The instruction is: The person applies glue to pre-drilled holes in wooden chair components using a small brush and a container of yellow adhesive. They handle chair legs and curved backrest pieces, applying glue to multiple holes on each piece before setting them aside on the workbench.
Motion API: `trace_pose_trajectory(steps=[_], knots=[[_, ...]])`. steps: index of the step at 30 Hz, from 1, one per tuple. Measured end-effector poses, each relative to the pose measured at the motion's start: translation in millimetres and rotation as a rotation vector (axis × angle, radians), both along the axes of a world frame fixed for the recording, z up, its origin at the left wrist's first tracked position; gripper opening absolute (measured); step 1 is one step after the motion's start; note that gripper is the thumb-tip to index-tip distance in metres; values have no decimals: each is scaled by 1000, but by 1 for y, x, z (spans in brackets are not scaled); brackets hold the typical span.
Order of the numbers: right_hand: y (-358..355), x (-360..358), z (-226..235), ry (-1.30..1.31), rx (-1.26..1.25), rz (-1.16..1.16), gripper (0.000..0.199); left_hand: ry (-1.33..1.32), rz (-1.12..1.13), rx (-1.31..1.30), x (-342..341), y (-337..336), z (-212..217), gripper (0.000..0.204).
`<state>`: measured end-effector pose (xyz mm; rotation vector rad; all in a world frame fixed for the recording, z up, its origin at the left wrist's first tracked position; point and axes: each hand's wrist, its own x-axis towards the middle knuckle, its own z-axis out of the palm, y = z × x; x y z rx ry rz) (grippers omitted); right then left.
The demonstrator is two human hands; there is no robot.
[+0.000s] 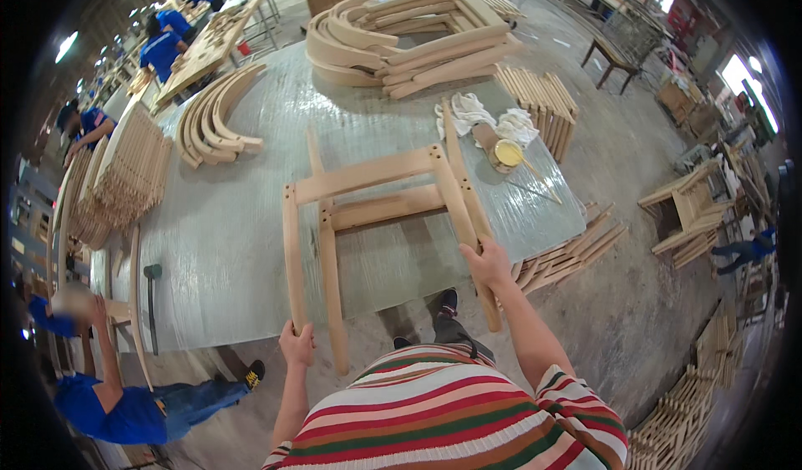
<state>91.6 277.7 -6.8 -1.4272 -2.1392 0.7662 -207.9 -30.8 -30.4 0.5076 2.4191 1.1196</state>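
Observation:
In front of me is a pale wooden chair frame (365, 176), made of legs joined by two crosspieces, with dark dowel or screw holes at the joints. Its far part is over the plastic-covered table (225, 257), while the near leg ends stick out past the table edge. My left hand (297, 345) is closed around the end of the left leg. Around a right leg, the fingers of my right hand (487, 264) are wrapped. Beyond the frame, at right, are an open can of yellowish paste (506, 154) and crumpled white cloths (517, 126).
Curved wooden parts (210, 119) lie at the table's far left, and a larger stack (451, 60) sits at the back. A dark-headed mallet (152, 303) rests near the left edge. A co-worker in blue (109, 410) is at left. Wooden pieces (568, 253) are stacked beside the table's right edge.

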Motion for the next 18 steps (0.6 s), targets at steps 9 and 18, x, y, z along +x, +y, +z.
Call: trace_pose_trajectory(steps=[9,18], knots=[[83,44,-19,875,-711,-293,31,642,-286,240,7,128,28,15],[190,75,-56,1721,-951,-691,42,-1121,-340,496,133,423,39,23]])
